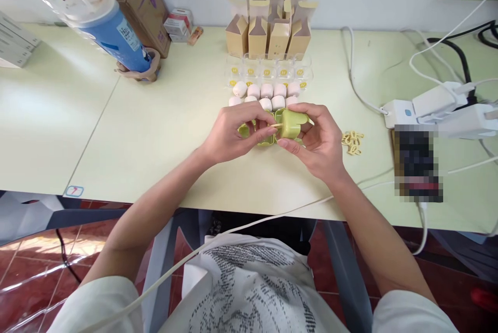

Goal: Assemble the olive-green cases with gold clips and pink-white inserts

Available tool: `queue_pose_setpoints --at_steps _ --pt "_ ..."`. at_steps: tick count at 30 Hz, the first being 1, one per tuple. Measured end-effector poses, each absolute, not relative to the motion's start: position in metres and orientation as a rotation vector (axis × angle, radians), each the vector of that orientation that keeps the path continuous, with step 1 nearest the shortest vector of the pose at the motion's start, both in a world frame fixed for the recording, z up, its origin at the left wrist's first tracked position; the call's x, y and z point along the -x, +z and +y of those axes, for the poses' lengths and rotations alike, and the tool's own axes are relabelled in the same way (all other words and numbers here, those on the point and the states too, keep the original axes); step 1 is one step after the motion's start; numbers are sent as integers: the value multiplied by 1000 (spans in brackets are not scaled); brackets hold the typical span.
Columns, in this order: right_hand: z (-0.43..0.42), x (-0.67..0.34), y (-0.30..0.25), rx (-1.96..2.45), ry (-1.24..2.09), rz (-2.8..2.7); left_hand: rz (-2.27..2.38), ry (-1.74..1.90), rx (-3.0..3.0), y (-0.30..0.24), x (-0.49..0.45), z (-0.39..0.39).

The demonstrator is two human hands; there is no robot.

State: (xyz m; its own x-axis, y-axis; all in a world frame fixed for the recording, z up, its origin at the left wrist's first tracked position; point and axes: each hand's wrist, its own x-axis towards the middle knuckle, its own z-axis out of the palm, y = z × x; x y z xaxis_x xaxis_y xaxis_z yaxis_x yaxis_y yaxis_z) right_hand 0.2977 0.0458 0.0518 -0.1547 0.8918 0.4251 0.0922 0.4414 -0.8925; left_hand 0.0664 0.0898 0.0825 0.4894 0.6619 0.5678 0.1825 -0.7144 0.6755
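My right hand (pixel 321 141) is closed around a small yellow-green plastic cup-shaped piece (pixel 291 124) with a scalloped edge, tipped on its side. Between thumb and fingertips, my left hand (pixel 241 130) pinches a thin pale-yellow strip (pixel 277 125) at the left end of that piece. Under and between the hands lie more green pieces (pixel 266 138), partly hidden. Just beyond them, several pinkish-white rounded pieces (pixel 266 90) stand in two rows. To the right of my right hand rests a small pile of pale-yellow loops (pixel 352 142).
Clear plastic cases (pixel 267 68) with yellow stickers and open tan cartons (pixel 258 37) stand toward the wall. A blue drink cup (pixel 116 37) in a carrier is at left. White power strips (pixel 431 110), cables and a blurred phone (pixel 418 164) occupy the right. One cable crosses over my lap.
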Motion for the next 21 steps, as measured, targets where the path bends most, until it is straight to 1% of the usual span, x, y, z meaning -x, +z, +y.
queue_pose_setpoints --at_steps 3,7,13,21 --pt "46 -298 53 843 917 -1541 635 1207 -2183 82 -67 88" --pt "45 -299 55 764 1024 -1506 540 1280 -2195 81 -67 89" --pt "42 -297 56 761 1162 -1456 573 1455 -2204 72 -66 92" --pt "43 -295 54 670 1282 -1416 598 1408 -2523 73 -65 81"
